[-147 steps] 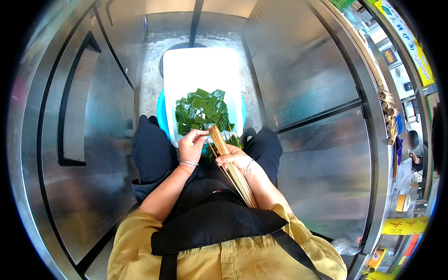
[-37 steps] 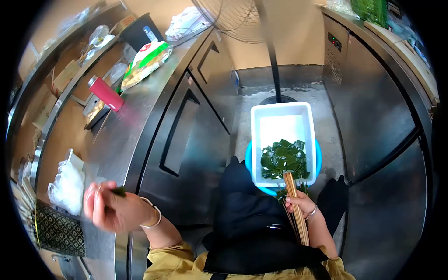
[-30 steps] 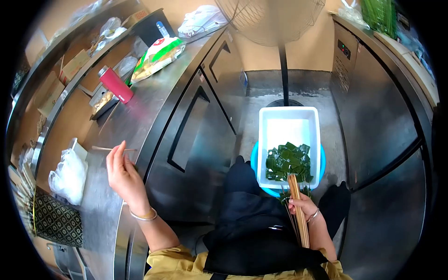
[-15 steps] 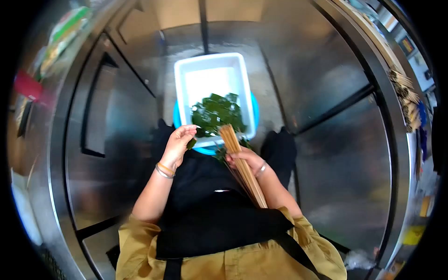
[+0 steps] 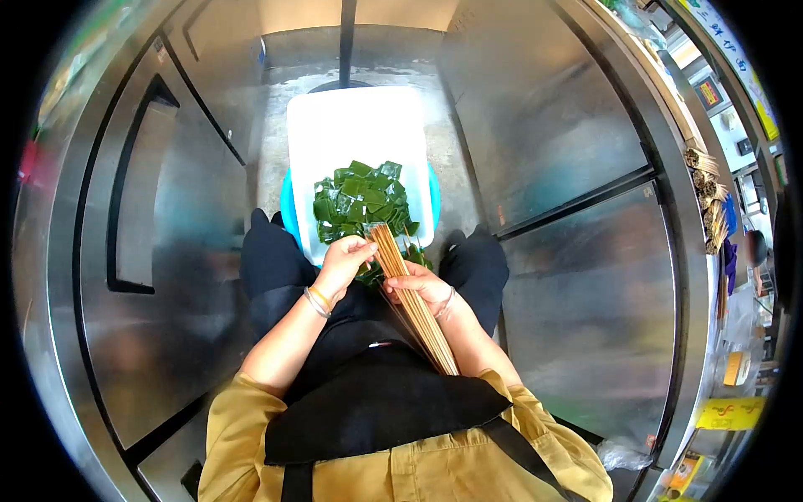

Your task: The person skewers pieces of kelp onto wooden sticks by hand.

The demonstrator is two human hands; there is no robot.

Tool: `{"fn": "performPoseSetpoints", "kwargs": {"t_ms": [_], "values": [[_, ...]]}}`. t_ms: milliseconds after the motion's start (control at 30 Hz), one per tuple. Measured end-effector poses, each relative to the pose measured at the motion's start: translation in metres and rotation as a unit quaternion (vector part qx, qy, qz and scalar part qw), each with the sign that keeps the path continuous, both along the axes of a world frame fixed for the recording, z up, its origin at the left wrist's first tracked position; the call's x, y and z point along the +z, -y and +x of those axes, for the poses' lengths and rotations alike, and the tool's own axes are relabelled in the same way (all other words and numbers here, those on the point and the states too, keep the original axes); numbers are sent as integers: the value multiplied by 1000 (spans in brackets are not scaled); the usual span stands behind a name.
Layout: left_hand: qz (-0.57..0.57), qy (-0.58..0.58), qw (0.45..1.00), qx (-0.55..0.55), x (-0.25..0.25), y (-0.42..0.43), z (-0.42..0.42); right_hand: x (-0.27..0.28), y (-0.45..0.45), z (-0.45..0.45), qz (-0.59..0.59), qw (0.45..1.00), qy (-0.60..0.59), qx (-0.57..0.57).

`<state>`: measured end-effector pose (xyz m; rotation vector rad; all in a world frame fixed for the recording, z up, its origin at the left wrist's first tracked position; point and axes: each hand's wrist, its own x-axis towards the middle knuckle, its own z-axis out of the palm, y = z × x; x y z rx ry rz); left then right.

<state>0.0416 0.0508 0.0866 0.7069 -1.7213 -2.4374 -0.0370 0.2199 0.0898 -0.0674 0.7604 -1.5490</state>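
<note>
My right hand (image 5: 422, 287) is wrapped round a thick bundle of thin wooden skewers (image 5: 414, 309), which slants from my lap up towards the tub. My left hand (image 5: 345, 261) is closed in a pinch beside the upper ends of the skewers, with a dark green kelp piece (image 5: 365, 272) showing under its fingers. Just ahead, a heap of glossy, cut kelp pieces (image 5: 360, 201) lies in the near half of a white tub (image 5: 355, 117). More green pieces (image 5: 416, 255) show behind my right hand; how they are held there is partly hidden.
The tub rests over a blue basin (image 5: 434, 197) between my knees. Steel cabinet doors stand close on the left (image 5: 159, 226) and right (image 5: 594, 293). Bundles of sticks (image 5: 708, 201) lie on the right-hand counter. A crumpled plastic bag (image 5: 624, 453) is low at the right.
My left hand has moved right and slightly down, from beside the tub's near edge to the upper ends of the skewers. My right hand keeps its hold, and the whole view has shifted slightly.
</note>
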Motion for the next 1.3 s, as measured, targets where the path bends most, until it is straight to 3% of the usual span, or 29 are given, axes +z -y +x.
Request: {"fn": "performPoseSetpoints", "kwargs": {"t_ms": [333, 467, 567, 633, 667, 700, 967, 1067, 1300], "values": [[-68, 1, 997, -25, -1, 9, 3, -2, 0, -1, 15, 1000, -13, -6], [-43, -49, 998, -27, 4, 7, 2, 2, -6, -7, 55, 996, -76, 13], [-23, -42, 998, -32, 9, 5, 4, 6, -4, 0, 37, 998, -43, -18], [-49, 0, 998, -30, 18, 3, 2, -1, -4, 2, 54, 996, -67, -34], [-202, -34, 977, -65, 2, 11, 1, -2, -3, 2, 63, 994, -85, -29], [-60, -43, 997, 9, 4, 10, 4, -9, -1, 2, 45, 995, -84, -32], [-47, -36, 990, 125, -28, 31, 6, -6, 3, 2, 12, 998, -64, -17], [37, 1, 987, 156, -50, 43, 4, -7, 4, 4, 12, 997, -70, -25], [135, -35, 981, 133, -9, 28, -10, -4, 2, 6, 6, 997, -75, -32]]}}
